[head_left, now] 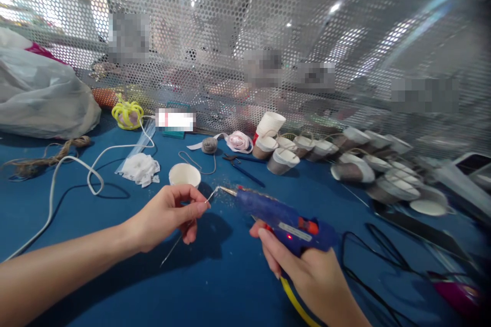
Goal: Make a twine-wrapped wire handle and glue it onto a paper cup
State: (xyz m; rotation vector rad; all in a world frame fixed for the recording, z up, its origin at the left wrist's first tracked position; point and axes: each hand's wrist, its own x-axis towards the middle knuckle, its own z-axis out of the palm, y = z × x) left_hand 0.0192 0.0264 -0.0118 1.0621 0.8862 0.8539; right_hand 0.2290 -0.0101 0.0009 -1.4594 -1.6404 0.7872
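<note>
My left hand (174, 212) pinches a thin twisted wire (169, 254) between thumb and fingers, its upper end bent toward the right. In my right hand (295, 265) is a blue glue gun (276, 213) with orange-red parts and a lit red light. The metal nozzle of the gun meets or nearly meets the wire's bent end; a clear or whitish bit shows there, too small to make out. Just behind my left hand stands a white paper cup (184, 176). Pliers with blue handles (245, 167) lie beyond the nozzle.
Several small cups with handles (283, 160) line the back right. Pale ribbon (238, 141), grey twine (209, 145) and white lace (142, 169) lie behind. A white cable (95, 184) crosses the left, a black cable (368, 286) the right. Perforated metal mesh (215, 36) bounds the blue table.
</note>
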